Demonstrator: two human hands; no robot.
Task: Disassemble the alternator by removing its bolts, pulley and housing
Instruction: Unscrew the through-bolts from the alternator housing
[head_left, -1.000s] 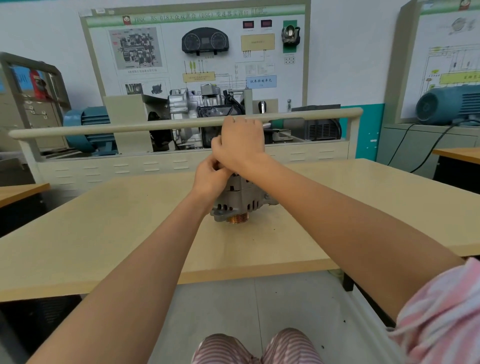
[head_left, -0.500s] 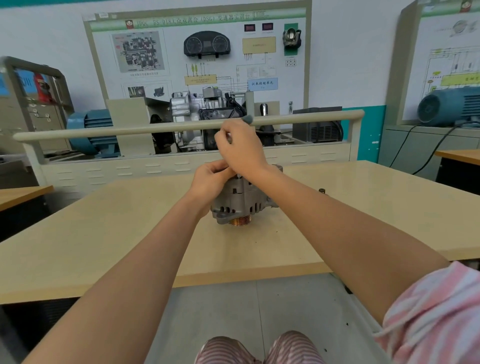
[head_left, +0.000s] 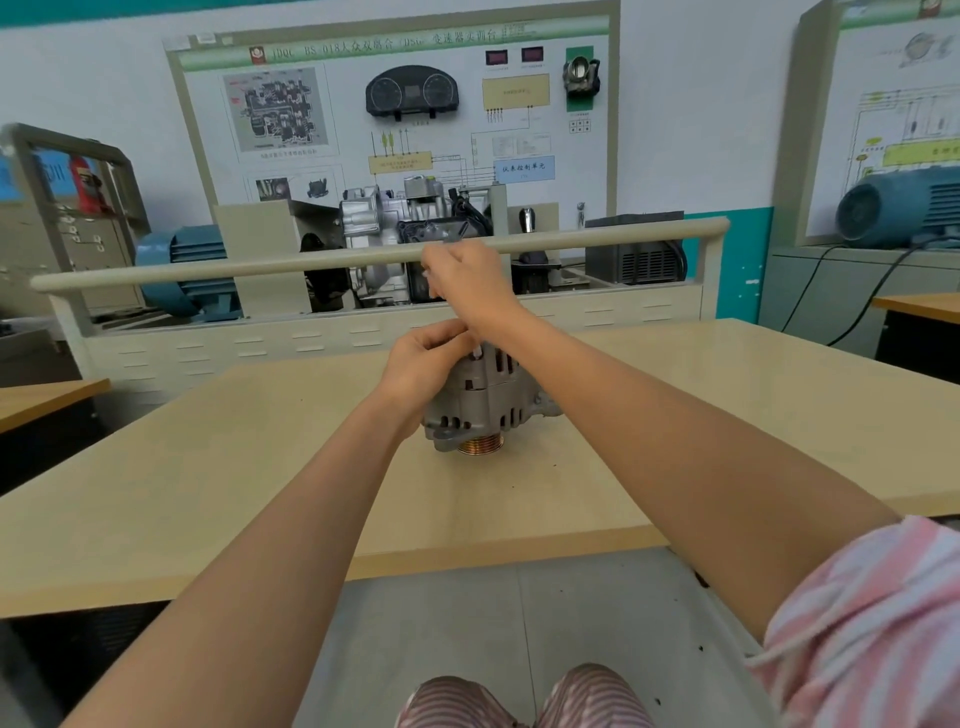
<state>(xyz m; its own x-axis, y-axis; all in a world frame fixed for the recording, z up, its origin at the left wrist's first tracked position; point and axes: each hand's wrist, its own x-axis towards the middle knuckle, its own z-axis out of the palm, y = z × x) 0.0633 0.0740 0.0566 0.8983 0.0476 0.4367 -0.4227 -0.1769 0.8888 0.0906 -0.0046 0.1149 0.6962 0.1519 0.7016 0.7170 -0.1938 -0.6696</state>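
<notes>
With the alternator (head_left: 485, 400) steadied pulley-down on the table (head_left: 208, 467) by the grasping left hand (head_left: 426, 358), the long bolt (head_left: 444, 244) pinched in the right hand (head_left: 467, 280) is best drawn straight upward.

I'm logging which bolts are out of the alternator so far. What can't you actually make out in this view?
- Head view: top of the alternator, hidden by the left hand and right forearm, so bolt count is unknown.
- Small grey item pinched by the right hand: blurred, too small to identify.
- Pulley: only its edge shows beneath the housing.
</notes>
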